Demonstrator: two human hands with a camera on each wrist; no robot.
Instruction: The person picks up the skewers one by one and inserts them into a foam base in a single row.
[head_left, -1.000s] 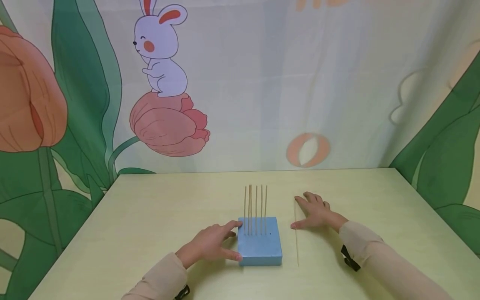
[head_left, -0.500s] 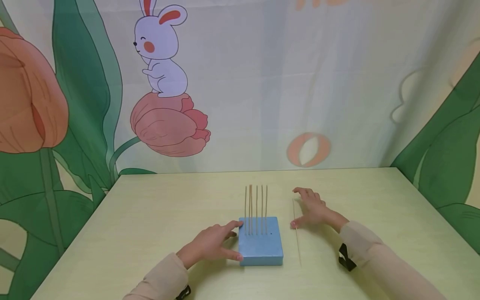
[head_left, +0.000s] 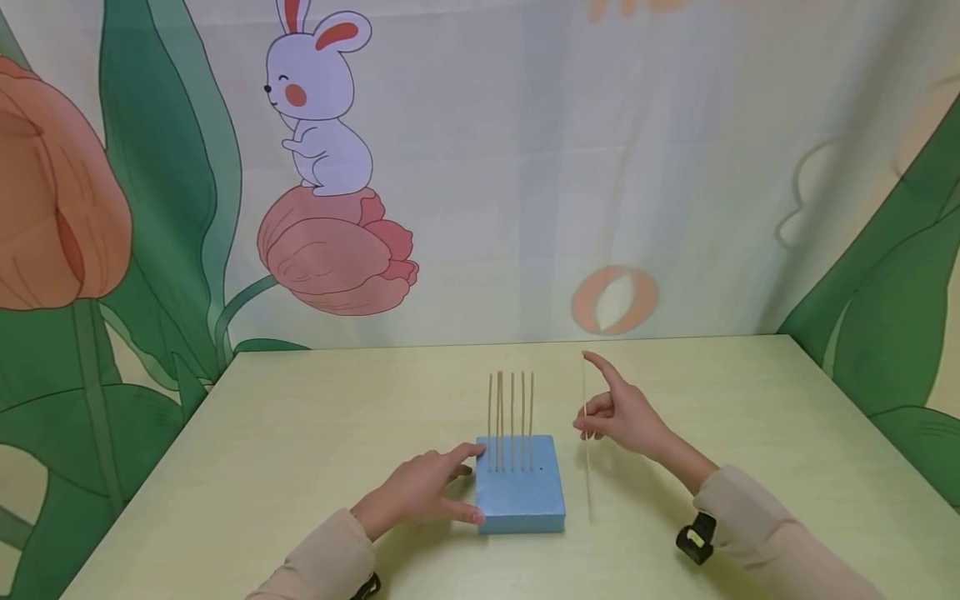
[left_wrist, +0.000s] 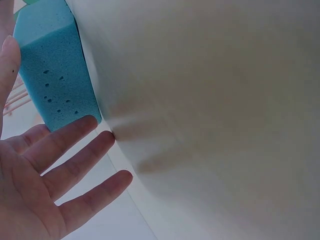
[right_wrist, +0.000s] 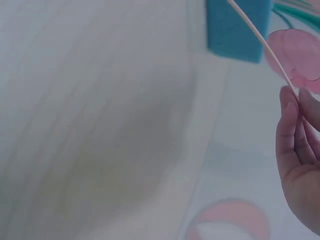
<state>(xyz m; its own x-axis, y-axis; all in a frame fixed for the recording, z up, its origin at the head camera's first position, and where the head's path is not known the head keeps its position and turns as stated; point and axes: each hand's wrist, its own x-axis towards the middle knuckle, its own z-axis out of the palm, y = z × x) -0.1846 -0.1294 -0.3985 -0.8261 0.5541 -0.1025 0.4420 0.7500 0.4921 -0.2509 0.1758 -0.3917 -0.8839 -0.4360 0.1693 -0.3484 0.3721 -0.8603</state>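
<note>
A light blue foam block (head_left: 521, 496) sits on the table, with several thin wooden sticks (head_left: 513, 421) standing upright in a row across it. One small hole (head_left: 542, 468) shows at the row's right end. My left hand (head_left: 420, 485) touches the block's left side, thumb at the near corner and index finger at the far one, the other fingers spread and straight in the left wrist view. To the right of the block, my right hand (head_left: 630, 417) pinches another thin wooden stick (right_wrist: 260, 37) between thumb and fingers. Its index finger stretches up to the stick's far end.
The pale yellow table (head_left: 337, 408) extends to both sides of the block. Behind it hangs a printed curtain (head_left: 487, 167) with a rabbit and flowers. A black strap piece (head_left: 697, 538) hangs under the right sleeve.
The right fingers, spread along the lying stick before, have curled in and now pinch it, with the index finger reaching farther up. The stick has shifted slightly away from me. The left hand stays put.
</note>
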